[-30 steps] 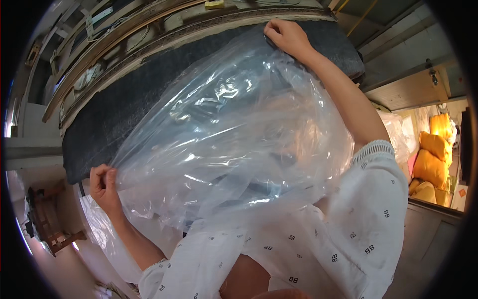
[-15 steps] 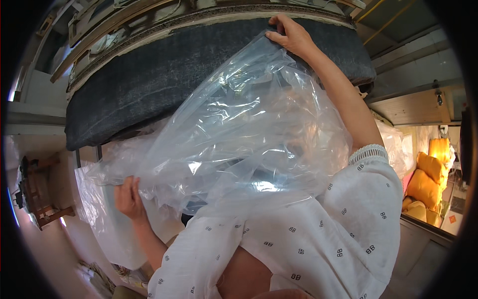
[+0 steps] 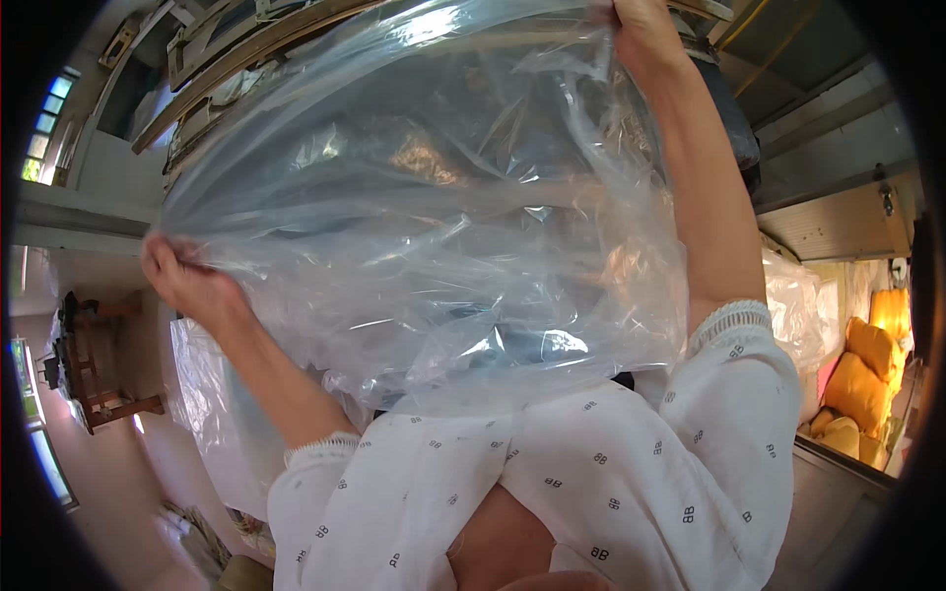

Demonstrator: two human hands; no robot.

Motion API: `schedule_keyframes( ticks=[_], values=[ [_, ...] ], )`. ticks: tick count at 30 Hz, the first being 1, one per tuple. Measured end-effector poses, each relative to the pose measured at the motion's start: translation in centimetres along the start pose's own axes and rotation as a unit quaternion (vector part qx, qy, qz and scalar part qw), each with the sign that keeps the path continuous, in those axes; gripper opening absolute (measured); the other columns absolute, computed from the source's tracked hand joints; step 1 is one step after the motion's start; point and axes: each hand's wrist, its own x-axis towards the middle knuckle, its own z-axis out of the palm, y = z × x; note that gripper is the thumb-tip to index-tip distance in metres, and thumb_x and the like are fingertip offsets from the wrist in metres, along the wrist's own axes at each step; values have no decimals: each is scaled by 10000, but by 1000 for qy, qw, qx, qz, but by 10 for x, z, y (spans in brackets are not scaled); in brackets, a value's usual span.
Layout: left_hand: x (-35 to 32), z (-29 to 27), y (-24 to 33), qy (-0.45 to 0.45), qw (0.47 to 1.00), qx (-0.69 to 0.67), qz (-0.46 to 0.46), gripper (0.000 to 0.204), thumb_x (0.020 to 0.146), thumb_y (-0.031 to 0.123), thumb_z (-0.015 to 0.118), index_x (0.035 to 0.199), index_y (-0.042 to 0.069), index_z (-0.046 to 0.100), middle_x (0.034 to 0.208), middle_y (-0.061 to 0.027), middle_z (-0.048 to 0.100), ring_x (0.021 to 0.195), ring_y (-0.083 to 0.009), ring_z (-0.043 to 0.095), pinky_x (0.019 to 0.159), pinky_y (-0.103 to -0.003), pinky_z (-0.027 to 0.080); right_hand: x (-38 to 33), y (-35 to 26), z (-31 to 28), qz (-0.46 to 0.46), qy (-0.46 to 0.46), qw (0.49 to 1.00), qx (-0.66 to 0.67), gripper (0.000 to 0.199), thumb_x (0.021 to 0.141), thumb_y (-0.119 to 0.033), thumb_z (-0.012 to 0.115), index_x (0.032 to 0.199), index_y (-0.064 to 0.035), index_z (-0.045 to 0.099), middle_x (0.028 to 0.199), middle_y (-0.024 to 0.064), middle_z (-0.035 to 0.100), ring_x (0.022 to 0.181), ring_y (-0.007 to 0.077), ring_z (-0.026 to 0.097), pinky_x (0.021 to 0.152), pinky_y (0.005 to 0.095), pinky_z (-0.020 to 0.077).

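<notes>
A large clear plastic sheet or bag (image 3: 424, 207), crinkled and shiny, spreads between my two hands and hangs down to my waist. At the left, my left hand (image 3: 187, 276) is closed on its edge. My right hand (image 3: 645, 34), raised at the far right, grips the upper right corner; its fingertips are partly cut off by the picture's top. Behind the plastic, a dark padded surface (image 3: 731, 108) shows only at the right side and dimly through the film.
Wooden frames (image 3: 246, 49) lie beyond the plastic at the far side. White plastic-covered material (image 3: 222, 404) stands at lower left, near a dark wooden rack (image 3: 94, 364). Yellow cushion-like bundles (image 3: 857, 374) are piled at the right, beneath a wooden panel (image 3: 838, 222).
Both hands have moved up and away from me, the left also outward. The plastic is now spread wide and covers most of the dark padded surface seen before.
</notes>
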Motion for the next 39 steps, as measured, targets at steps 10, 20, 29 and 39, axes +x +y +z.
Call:
schedule_keyframes(
  ticks=[10,20,29,39],
  values=[
    [72,89,-152,-175,964,198,10,224,808,236,635,872,23,665,760,8,625,691,-52,518,661,-197,409,49,132,-58,-165,108,965,-173,162,789,-176,586,848,-27,564,750,84,601,709,179,567,676,290,438],
    [96,125,-168,-185,962,200,-25,296,739,268,689,857,-3,659,767,-39,627,698,-87,527,674,-220,415,69,130,-63,-154,167,874,-430,278,675,-287,662,830,-65,600,933,137,489,900,297,500,812,370,405],
    [105,109,-171,-172,946,274,-23,281,743,264,672,717,49,493,655,-8,482,550,-95,447,524,-231,388,70,125,-68,-137,327,867,-349,366,690,-262,639,864,0,451,1013,192,386,985,335,386,898,382,311],
    [99,105,-160,-179,959,200,-89,222,843,248,571,835,35,510,687,-19,516,544,-86,456,505,-209,377,71,127,-70,-151,320,889,-289,335,818,-298,493,833,35,463,978,215,406,977,336,377,904,379,282]
  ],
)
